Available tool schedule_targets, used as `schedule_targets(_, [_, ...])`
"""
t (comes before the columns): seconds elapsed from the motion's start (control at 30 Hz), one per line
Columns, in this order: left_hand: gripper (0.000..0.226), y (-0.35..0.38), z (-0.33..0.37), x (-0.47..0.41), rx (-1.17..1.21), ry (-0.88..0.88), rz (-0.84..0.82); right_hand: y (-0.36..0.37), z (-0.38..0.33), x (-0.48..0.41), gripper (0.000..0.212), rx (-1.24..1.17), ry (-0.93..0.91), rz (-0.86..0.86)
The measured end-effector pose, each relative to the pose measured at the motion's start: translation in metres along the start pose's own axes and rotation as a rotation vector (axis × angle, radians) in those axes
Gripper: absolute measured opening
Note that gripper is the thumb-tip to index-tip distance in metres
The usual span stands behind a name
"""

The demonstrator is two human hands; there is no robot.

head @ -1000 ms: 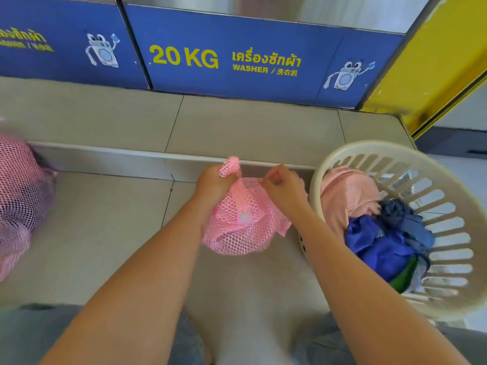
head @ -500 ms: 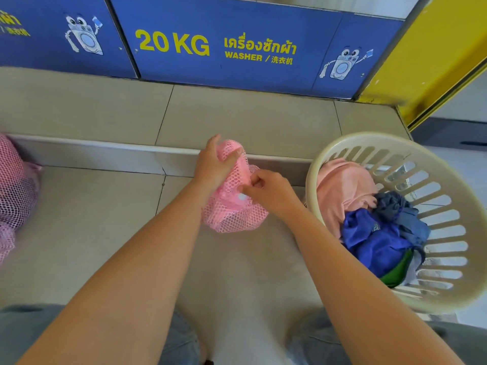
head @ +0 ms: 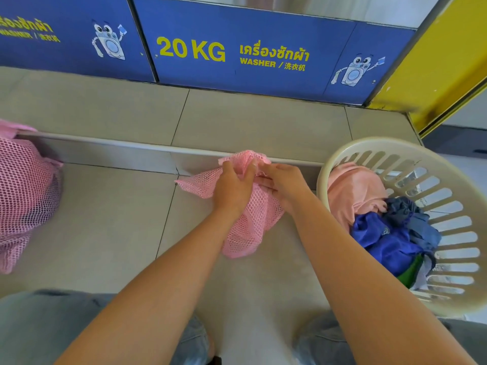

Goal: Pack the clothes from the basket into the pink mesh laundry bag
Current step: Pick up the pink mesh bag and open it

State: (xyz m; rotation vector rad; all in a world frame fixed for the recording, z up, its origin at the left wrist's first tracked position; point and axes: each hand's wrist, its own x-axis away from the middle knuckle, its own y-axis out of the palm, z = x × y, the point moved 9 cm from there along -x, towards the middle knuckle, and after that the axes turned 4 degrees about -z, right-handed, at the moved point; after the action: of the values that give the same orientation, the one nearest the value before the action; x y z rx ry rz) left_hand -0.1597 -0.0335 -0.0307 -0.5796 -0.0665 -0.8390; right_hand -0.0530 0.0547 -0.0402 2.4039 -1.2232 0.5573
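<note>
Since half a second ago, I see the mesh bag [head: 249, 222] hanging longer, gripped by both my left hand [head: 233, 189] and right hand [head: 283, 184], beside the basket [head: 448, 180] of clothes [head: 382, 227].

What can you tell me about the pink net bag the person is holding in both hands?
The pink mesh laundry bag is soft, open-weave netting, limp and crumpled, apparently empty. Both hands grip its bunched top: the left hand over the near side, the right hand beside it. One corner sticks out to the left and the body hangs down above the beige tiled floor, left of the cream plastic laundry basket.
</note>
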Motion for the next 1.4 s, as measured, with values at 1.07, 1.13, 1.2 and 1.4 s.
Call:
schedule_targets(1.07, [0.012, -0.077, -0.035, 0.008, -0.014, 0.155, 0.215, -0.029, -0.077, 0.002, 0.022, 1.124, -0.355, 0.505])
schedule_targets(1.13, [0.016, -0.075, -0.05, 0.01, -0.184, 0.116, 0.149, -0.024, -0.075, 0.002, 0.022, 1.088, -0.378, 0.456])
schedule_targets(1.2, [0.034, -0.08, -0.05, 0.015, -0.349, 0.12, 0.233, -0.014, -0.07, 0.001, 0.019, 1.054, -0.421, 0.374])
schedule_targets(1.4, [0.073, -0.042, 0.015, 0.01, -0.509, 0.395, 0.132, 0.011, -0.066, 0.006, 0.014, 1.022, -0.507, 0.199])
